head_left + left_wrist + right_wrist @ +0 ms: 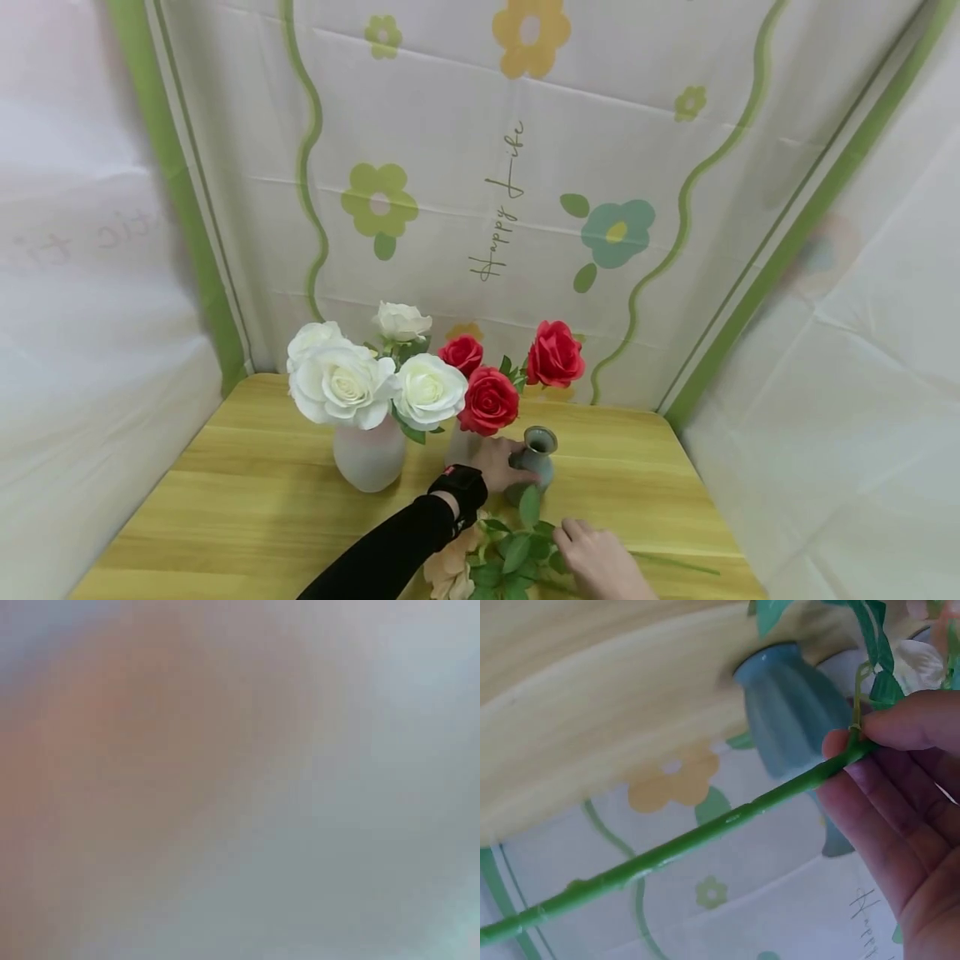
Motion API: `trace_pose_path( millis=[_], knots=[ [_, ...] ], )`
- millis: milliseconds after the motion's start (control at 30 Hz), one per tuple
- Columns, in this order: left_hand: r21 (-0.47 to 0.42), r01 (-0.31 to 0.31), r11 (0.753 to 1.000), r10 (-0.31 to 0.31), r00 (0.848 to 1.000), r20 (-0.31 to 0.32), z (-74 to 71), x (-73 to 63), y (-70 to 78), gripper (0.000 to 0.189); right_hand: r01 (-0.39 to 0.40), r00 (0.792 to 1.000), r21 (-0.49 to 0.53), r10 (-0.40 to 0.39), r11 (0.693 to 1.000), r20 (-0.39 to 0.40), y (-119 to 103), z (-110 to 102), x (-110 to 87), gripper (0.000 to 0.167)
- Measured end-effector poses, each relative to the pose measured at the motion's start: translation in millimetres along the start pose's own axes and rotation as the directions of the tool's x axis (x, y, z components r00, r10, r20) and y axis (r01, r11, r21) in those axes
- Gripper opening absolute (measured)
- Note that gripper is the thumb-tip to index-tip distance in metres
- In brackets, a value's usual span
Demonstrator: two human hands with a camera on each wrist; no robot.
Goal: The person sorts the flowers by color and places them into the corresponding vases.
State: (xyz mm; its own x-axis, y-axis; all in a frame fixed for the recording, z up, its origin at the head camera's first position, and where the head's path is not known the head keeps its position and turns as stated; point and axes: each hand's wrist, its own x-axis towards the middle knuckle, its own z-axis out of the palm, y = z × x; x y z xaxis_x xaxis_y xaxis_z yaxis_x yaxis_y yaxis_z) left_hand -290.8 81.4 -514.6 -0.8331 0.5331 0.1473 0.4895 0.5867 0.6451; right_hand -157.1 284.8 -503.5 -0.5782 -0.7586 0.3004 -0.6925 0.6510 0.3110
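In the head view, my left hand grips the small grey-blue vase, thumb at its front and fingers toward its neck. The vase stands upright with an open mouth. At the front right, my right hand holds the stem of an artificial flower. Thumb and fingers pinch this green stem in the right wrist view, close to a side shoot. The flower's green leaves and peach bloom lie to the left, below my left forearm. Only a blur shows in the left wrist view.
White roses stand in a white vase at the left. Red roses rise from a pale vase partly hidden behind my left hand. A printed curtain hangs behind the wooden table, with cloth on both sides.
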Motion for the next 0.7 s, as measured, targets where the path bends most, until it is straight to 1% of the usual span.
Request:
trace_pose_path(
  millis=[100, 167, 200, 333, 367, 433, 500, 567, 700],
  knots=[
    [0.011, 0.001, 1.000, -0.001, 1.000, 0.005, -0.6, -0.9, -0.1, 0.061, -0.005, 1.000, 0.000, 0.005, 1.000, 0.009, 6, -2, -3.8, 0.027],
    [0.005, 0.000, 1.000, 0.000, 1.000, 0.002, -1.0, -1.5, 0.3, 0.061, -0.002, 1.000, -0.003, 0.002, 1.000, -0.005, 11, -2, -6.8, 0.014],
    [0.003, -0.005, 1.000, 0.005, 1.000, -0.002, -1.1, -1.7, 0.4, 0.061, -0.001, 1.000, -0.005, 0.000, 1.000, -0.022, 13, -2, -8.2, 0.017],
    [-0.011, -0.009, 1.000, 0.009, 1.000, -0.020, -1.1, -1.8, 1.1, 0.060, -0.012, 0.992, -0.023, 0.009, 1.000, -0.126, 20, 1, -12.7, 0.056],
    [-0.007, -0.009, 1.000, 0.009, 1.000, -0.023, -0.9, -1.8, 1.1, 0.060, -0.024, 0.987, -0.030, 0.018, 0.999, -0.158, 22, 2, -13.6, 0.058],
    [-0.011, -0.012, 1.000, 0.011, 1.000, -0.025, -0.5, -1.7, 1.0, 0.060, -0.047, 0.975, -0.031, 0.039, 0.998, -0.218, 26, 3, -15.6, 0.055],
    [-0.024, -0.012, 1.000, 0.012, 1.000, -0.025, 0.2, -1.3, -0.4, 0.060, -0.074, 0.957, -0.027, 0.063, 0.997, -0.283, 32, 3, -17.3, 0.050],
    [-0.024, -0.023, 0.999, 0.022, 0.999, -0.027, 1.4, -0.4, -2.9, 0.060, -0.100, 0.934, -0.015, 0.088, 0.995, -0.347, 38, 1, -18.3, 0.047],
    [0.000, -0.061, 0.998, 0.061, 0.997, -0.045, 4.9, 1.8, -8.7, 0.060, -0.137, 0.862, 0.048, 0.143, 0.989, -0.487, 50, -6, -20.0, 0.045]
  ],
)
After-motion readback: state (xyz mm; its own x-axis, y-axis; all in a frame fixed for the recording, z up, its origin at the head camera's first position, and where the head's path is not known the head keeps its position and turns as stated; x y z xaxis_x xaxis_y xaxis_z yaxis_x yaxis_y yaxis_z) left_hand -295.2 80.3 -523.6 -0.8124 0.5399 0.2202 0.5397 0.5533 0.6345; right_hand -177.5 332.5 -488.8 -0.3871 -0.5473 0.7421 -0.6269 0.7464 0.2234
